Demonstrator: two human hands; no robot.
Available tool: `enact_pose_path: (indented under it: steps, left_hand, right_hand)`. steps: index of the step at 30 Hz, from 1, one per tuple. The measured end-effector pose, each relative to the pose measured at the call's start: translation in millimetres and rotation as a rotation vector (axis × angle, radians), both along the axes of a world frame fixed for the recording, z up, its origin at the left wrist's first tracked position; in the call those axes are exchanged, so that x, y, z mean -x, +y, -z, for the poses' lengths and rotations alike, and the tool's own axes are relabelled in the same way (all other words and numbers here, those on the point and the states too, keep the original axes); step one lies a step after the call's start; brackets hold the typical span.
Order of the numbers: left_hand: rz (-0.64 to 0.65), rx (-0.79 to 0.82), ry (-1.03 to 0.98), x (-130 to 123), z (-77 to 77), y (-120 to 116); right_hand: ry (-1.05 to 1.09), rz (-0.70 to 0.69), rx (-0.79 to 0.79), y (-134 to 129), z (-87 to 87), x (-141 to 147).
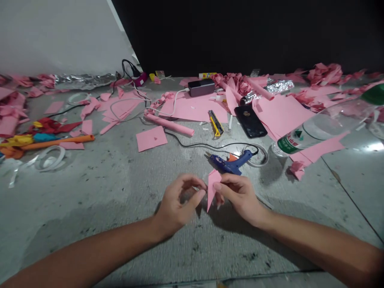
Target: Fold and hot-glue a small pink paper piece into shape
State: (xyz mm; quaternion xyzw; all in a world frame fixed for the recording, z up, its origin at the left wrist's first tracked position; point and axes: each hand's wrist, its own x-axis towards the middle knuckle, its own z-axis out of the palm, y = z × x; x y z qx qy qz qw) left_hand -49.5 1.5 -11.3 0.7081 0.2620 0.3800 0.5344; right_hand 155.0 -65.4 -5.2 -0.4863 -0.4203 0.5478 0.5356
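Note:
A small piece of folded pink paper (212, 185), narrowing to a point at its lower end, is held up above the grey floor. My right hand (241, 196) pinches its right side between thumb and fingers. At its left edge is my left hand (181, 200), thumb and forefinger tips brought together; whether they grip the paper or something tiny, I cannot make out. Just beyond the hands lies a blue hot glue gun (229, 163) with an orange trigger, its nozzle towards the left.
Behind are a yellow utility knife (216, 123), a black phone (250, 121), a rolled pink paper tube (171, 125) and a dark box-shaped device (201, 87). A clear plastic bottle (327, 124) leans in at right. Tape rolls (50, 158), cables and pink scraps lie around.

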Motion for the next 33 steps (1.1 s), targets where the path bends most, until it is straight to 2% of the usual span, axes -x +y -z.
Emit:
enact_pose_path:
  steps: [2, 4, 10, 17, 19, 24, 33]
  left_hand:
    - [-0.002, 0.179, 0.032, -2.5, -0.8, 1.1]
    - [0.054, 0.239, 0.077, -4.6, -1.8, 3.0]
    - [0.096, 0.190, 0.094, -3.8, -1.9, 5.1]
    - [0.139, 0.257, 0.080, -4.7, -3.5, 3.9]
    - [0.143, 0.255, 0.082, -4.3, -4.1, 3.9]
    - [0.158, 0.200, 0.133, -2.6, -5.0, 2.6]
    - [0.172, 0.105, 0.228, -5.0, -7.9, 4.0]
  right_hand:
    - [-0.018, -0.017, 0.007, -0.6, -1.9, 0.7]
    - [-0.046, -0.046, 0.007, -1.0, -2.8, 1.3]
    - [-0.193, -0.098, -0.053, -4.0, -3.4, 1.2]
    - [-0.343, -0.155, -0.122, -5.1, -4.5, -1.2]
    - [-0.332, -0.154, -0.102, -4.2, -5.4, -1.2]
    - [-0.140, -0.122, 0.010, -1.8, -5.9, -0.5]
    - [-0.126, -0.028, -0.007, -1.3, -5.0, 2.7]
